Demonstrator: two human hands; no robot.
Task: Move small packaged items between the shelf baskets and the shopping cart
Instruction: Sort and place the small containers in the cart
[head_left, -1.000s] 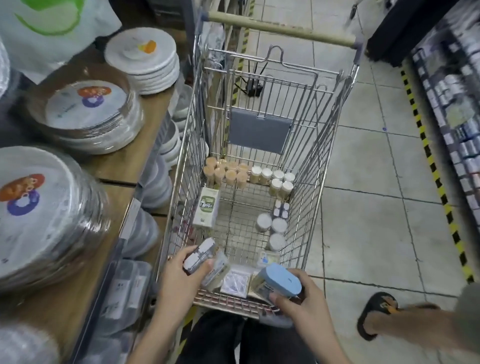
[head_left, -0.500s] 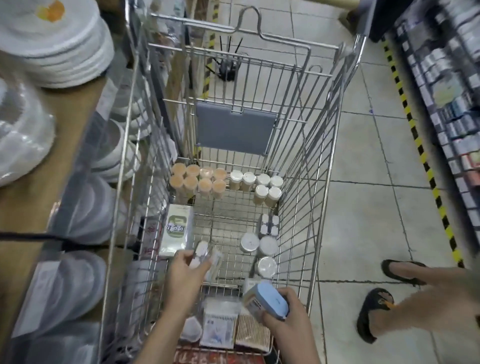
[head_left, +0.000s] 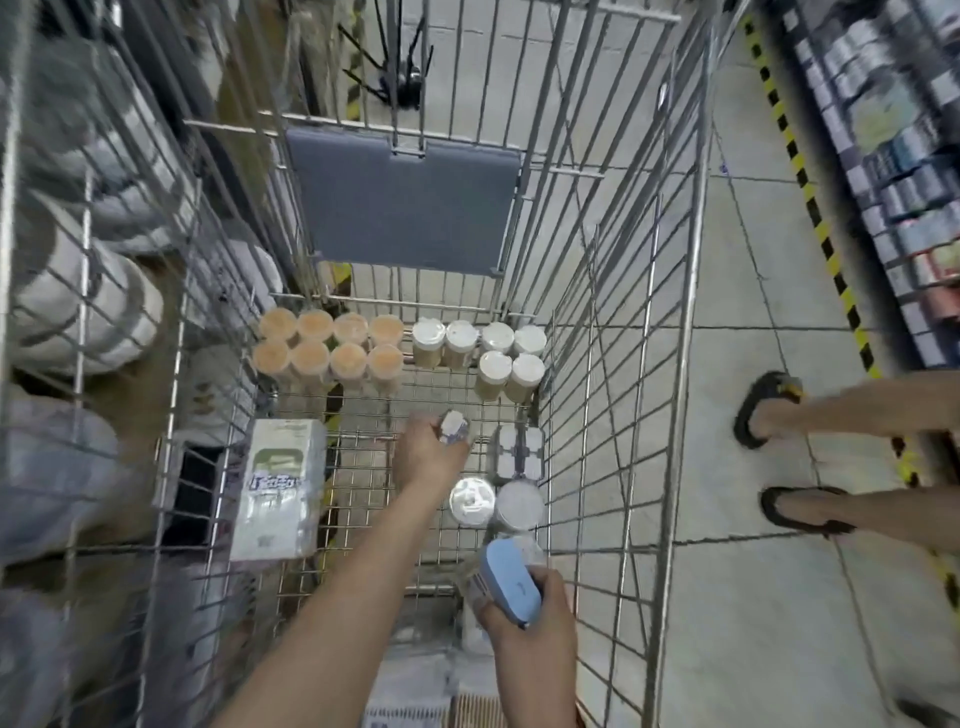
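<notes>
Since the earlier frame, the left hand (head_left: 434, 452) has been lowered deep into the shopping cart (head_left: 613, 332), where a small white packet (head_left: 453, 427) is gripped just above the cart floor, beside the white-lidded jars (head_left: 498, 353). The right hand (head_left: 524, 623) is wrapped round a blue-lidded box (head_left: 506, 582) nearer the cart's near end. Both items are judged light, rigid and slightly slick, best held across the sides; the packet's label is blurred and mostly hidden by fingers.

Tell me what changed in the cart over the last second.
The left hand carried its small packet from the cart's near end deeper in, toward the white-lidded jars. The right hand kept its grip on the blue-capped item. The jars and the tissue pack stayed put.
</notes>
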